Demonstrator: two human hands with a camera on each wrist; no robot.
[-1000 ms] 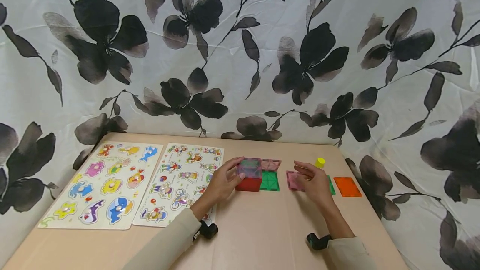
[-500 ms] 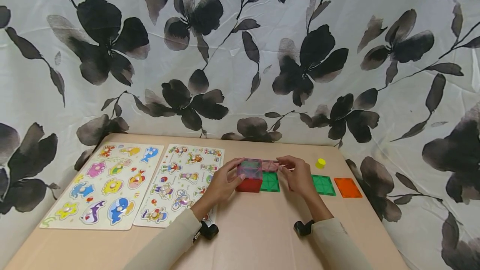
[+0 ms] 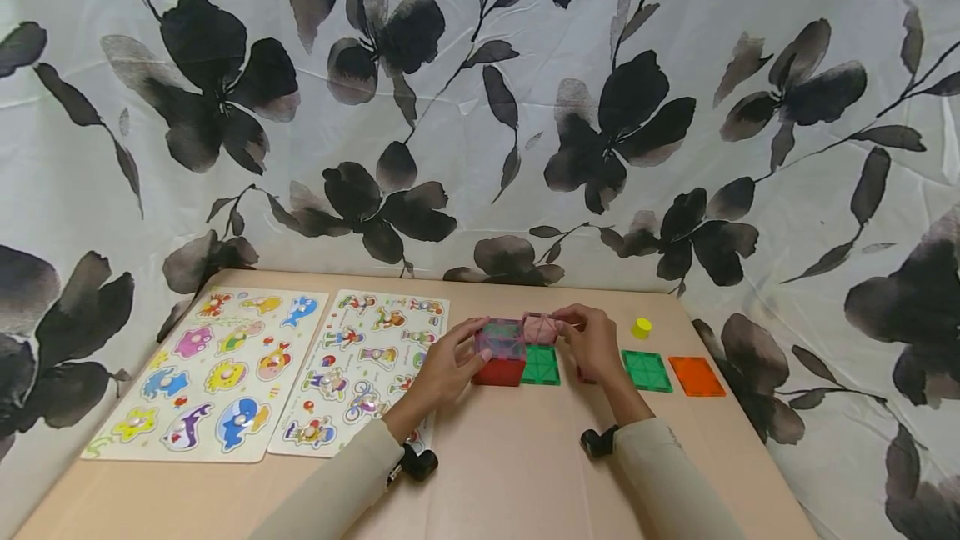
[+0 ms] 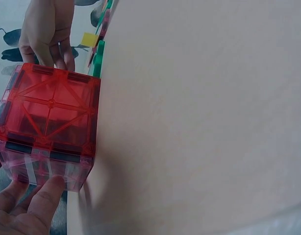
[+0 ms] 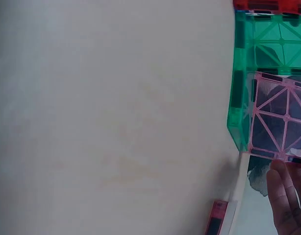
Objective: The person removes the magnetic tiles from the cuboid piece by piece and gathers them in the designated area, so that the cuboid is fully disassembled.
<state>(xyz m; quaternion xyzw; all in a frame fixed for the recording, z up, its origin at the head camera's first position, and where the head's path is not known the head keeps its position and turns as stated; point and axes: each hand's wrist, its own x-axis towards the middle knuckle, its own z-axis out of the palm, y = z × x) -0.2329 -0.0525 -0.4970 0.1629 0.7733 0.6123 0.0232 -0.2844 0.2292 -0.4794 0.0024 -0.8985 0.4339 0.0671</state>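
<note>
My left hand (image 3: 447,367) grips a box of see-through magnetic tiles (image 3: 500,367), thumb and fingers on its left side. The box has a red front and a purplish top. A green magnetic tile (image 3: 541,365) lies flat against the box's right side. Behind it stands a pink magnetic tile (image 3: 540,329), its right edge pinched by my right hand (image 3: 594,347). The right wrist view shows fingertips (image 5: 278,169) at the edge of this pink tile (image 5: 286,117), which overlaps the green one (image 5: 280,41). Another pink tile (image 5: 216,218) lies on the table, mostly hidden under my right hand.
To the right lie a green tile (image 3: 647,371) and an orange tile (image 3: 697,377), with a small yellow piece (image 3: 641,327) behind them. Two picture puzzle boards (image 3: 202,373) (image 3: 360,365) cover the table's left side. A floral cloth (image 3: 480,123) hangs behind the table.
My right hand has moved left from over the lying pink tile to the pink tile behind the green one, which now stands more upright. My left hand stays on the box.
</note>
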